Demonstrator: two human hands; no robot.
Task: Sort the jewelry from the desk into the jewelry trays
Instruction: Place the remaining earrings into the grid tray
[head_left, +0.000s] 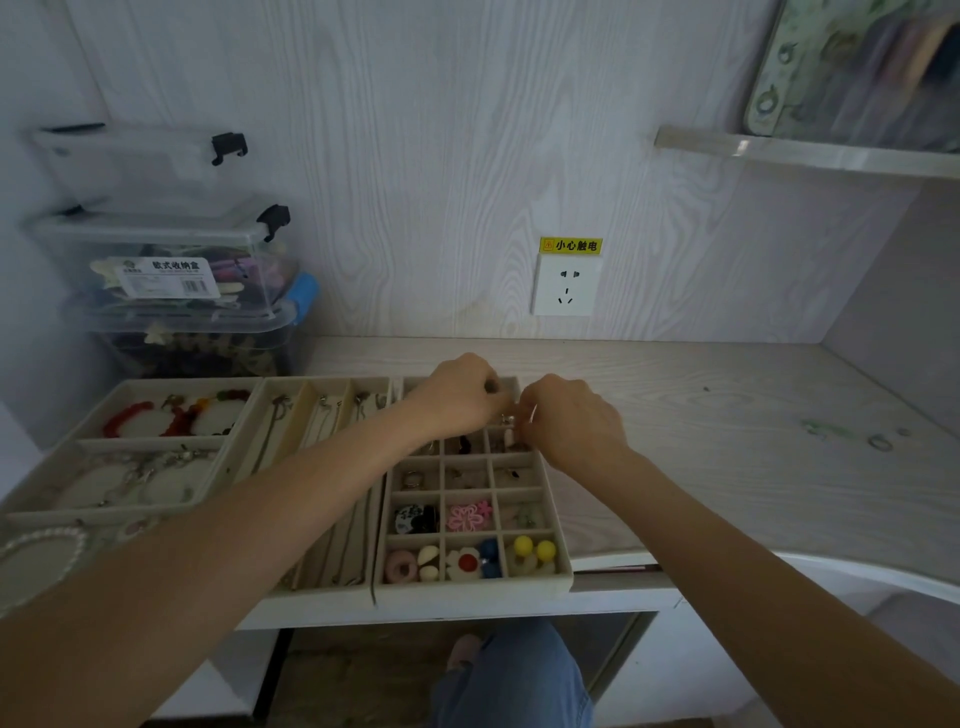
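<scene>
Hands (457, 395) (571, 421) pinch something tiny over the gridded tray (563, 574).

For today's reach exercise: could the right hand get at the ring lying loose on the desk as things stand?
Probably yes. The ring lies to the right of the right hand on bare desk, with nothing between them.

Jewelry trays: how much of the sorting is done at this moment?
Mostly done: the grid tray, necklace tray and bracelet tray already hold pieces. In hand: the left hand and right hand meet over the grid tray's far cells, apparently on a small piece. Left: a ring and small bits nearby on the desk.
</scene>
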